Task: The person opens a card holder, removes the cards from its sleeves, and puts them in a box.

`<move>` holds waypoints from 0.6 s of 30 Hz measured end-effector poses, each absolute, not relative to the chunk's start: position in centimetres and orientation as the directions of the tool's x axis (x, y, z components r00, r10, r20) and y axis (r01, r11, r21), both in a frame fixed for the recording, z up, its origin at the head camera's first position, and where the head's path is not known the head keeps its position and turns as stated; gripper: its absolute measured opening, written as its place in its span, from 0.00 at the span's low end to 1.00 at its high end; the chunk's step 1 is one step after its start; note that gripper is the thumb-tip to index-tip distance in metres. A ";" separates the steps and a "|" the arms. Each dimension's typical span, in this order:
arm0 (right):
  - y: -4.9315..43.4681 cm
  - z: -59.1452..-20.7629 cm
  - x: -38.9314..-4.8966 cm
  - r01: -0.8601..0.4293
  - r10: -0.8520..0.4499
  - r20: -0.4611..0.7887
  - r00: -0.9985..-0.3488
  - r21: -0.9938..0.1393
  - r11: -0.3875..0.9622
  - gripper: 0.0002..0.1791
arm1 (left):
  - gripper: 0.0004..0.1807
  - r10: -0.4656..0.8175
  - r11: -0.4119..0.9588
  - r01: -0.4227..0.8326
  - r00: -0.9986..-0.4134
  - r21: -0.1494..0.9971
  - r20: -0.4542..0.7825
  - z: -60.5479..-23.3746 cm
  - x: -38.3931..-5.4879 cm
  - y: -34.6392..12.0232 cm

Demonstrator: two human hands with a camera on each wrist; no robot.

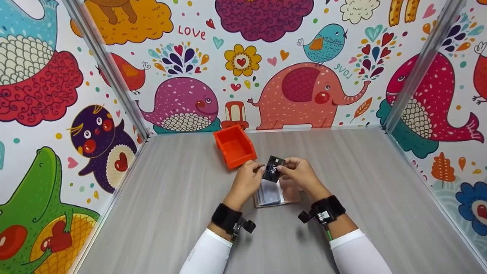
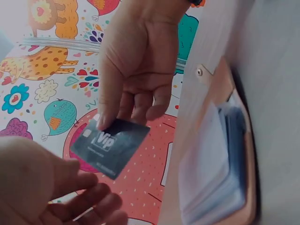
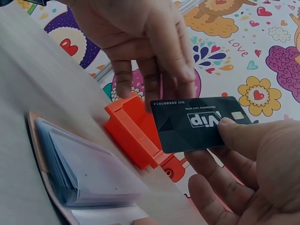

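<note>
A black "Vip" membership card (image 1: 274, 168) is held up over an open card holder (image 1: 291, 193). My right hand (image 1: 302, 175) pinches the card between thumb and fingers, as the right wrist view shows with the card (image 3: 199, 123) face up. Beside the card's other end is my left hand (image 1: 246, 182); in the left wrist view its relaxed fingers (image 2: 93, 199) appear apart from the card. The holder has a tan cover with a snap tab (image 2: 202, 75) and clear plastic sleeves (image 3: 98, 168), and lies flat on the table.
An orange-red plastic bin (image 1: 235, 146) stands behind the card holder, slightly left. The grey table (image 1: 171, 228) is bounded at the back and sides by walls with cartoon animals (image 1: 182, 102) and metal corner posts (image 1: 418, 72).
</note>
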State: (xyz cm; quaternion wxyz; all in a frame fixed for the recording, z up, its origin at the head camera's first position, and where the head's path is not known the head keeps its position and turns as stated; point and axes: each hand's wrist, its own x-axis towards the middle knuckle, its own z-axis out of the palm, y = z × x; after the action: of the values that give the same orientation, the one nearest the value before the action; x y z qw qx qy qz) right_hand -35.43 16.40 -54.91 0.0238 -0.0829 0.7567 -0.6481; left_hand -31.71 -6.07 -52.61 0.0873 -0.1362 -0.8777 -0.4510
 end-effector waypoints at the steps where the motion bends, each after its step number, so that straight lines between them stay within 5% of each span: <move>1: 16.3 -54.9 -35.4 -0.102 -0.162 0.078 -0.984 -0.984 0.146 0.06 | 0.16 0.154 0.535 0.321 -0.947 0.782 0.283 -52.6 -31.7 -6.0; 18: 15.9 -54.9 -35.0 -0.142 -0.247 0.107 -0.963 -0.982 0.127 0.11 | 0.08 0.124 0.450 0.316 -0.948 0.835 0.291 -52.0 -31.3 -5.6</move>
State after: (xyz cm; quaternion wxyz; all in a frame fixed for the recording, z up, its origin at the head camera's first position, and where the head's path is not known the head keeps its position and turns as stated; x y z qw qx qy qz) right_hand -35.04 15.92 -54.86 0.0406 -0.1297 0.7495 -0.6480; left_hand -31.29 -5.58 -52.05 0.0942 -0.1300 -0.8463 -0.5080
